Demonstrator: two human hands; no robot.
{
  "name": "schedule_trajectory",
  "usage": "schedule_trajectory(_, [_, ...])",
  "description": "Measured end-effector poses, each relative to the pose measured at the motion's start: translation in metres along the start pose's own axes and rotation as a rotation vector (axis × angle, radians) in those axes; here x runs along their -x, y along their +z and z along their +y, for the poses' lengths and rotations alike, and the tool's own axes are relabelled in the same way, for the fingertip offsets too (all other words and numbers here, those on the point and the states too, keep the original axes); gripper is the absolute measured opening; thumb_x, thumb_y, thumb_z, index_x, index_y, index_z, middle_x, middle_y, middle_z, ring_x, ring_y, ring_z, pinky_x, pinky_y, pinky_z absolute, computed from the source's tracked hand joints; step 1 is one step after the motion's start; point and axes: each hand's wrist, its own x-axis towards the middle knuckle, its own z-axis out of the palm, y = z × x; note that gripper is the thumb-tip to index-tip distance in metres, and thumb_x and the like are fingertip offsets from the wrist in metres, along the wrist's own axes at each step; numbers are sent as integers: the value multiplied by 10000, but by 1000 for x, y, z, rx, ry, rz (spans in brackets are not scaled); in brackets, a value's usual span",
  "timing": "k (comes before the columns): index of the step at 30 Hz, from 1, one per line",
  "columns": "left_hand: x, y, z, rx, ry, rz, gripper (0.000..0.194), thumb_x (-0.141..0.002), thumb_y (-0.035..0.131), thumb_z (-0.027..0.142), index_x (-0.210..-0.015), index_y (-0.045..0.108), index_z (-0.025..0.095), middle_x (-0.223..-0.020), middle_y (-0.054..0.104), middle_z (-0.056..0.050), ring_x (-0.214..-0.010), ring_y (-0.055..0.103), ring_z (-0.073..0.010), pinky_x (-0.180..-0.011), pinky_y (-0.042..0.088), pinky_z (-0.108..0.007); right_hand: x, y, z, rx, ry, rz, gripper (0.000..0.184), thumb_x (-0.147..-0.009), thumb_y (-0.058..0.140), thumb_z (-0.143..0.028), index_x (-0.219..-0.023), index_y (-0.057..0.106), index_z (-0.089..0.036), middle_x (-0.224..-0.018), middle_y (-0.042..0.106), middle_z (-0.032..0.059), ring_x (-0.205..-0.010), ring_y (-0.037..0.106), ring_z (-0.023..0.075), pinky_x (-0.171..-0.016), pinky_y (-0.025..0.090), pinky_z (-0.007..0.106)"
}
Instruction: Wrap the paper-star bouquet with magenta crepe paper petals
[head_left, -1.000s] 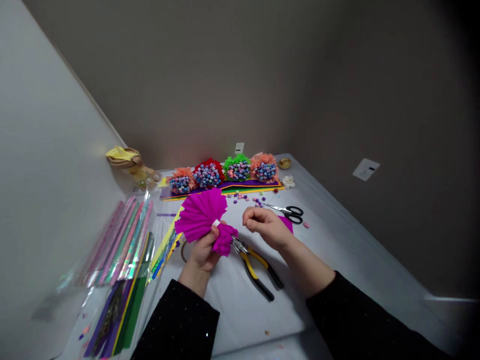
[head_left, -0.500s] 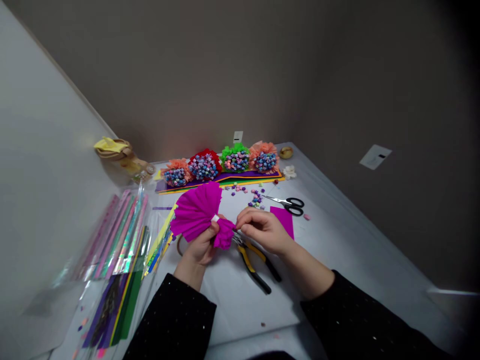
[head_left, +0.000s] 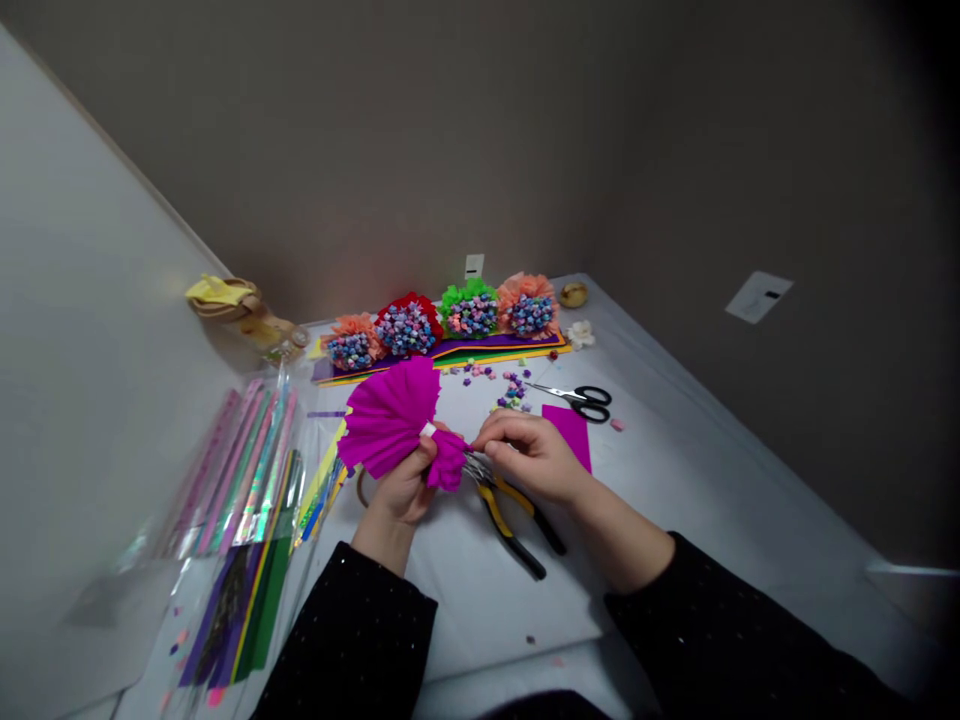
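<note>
My left hand [head_left: 403,490] is closed round the pinched middle of a magenta pleated crepe-paper fan [head_left: 390,417], which spreads up and to the left. A white band sits at the pinch. My right hand [head_left: 529,456] is closed in a pinch against the fan's short lower tuft, right beside my left thumb. What its fingertips hold is too small to name. Yellow-and-black pliers [head_left: 510,515] lie on the table just under both hands.
Black-handled scissors [head_left: 579,398] and a magenta paper piece [head_left: 568,431] lie beyond my right hand. Several finished paper flowers [head_left: 442,322] line the back on coloured sheets. Packs of shiny paper strips [head_left: 247,475] lie at left. Small beads [head_left: 510,388] are scattered mid-table.
My right hand has moved left from a spot apart from the fan until its fingertips meet the fan's pinched centre. The left hand keeps its hold.
</note>
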Motion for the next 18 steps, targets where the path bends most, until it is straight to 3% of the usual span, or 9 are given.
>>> schedule_trajectory(4, [0,1,0,-37,68,-20,409,-486,881,377,-756,667,157,-697,689,-1,-656,647,-119,-637,508,-194,1,-2,1,-25,-15,-43,292,-895,496,-367,-792,696,-181,-734,638,49,-687,599,151,-670,481,290])
schedule_trajectory(12, [-3,-1,0,-26,70,20,419,-464,888,365,-733,668,132,-685,686,-8,-644,635,-104,-625,505,-178,0,-4,0,41,-119,-120,378,-930,435,-447,-857,689,-176,-800,620,69,-772,602,165,-725,490,310])
schedule_trajectory(15, [-3,1,0,4,122,73,377,-496,885,328,-726,656,136,-649,666,12,-594,614,-89,-586,496,-173,-1,-4,3,82,-128,-54,399,-943,399,-449,-877,687,-181,-830,637,75,-802,609,174,-748,489,326])
schedule_trajectory(18, [-5,2,2,44,149,166,313,-553,868,257,-733,644,135,-606,637,31,-521,573,-66,-517,466,-156,-1,-10,9,121,-51,102,306,-936,450,-366,-841,680,-187,-810,651,58,-784,612,170,-736,485,324])
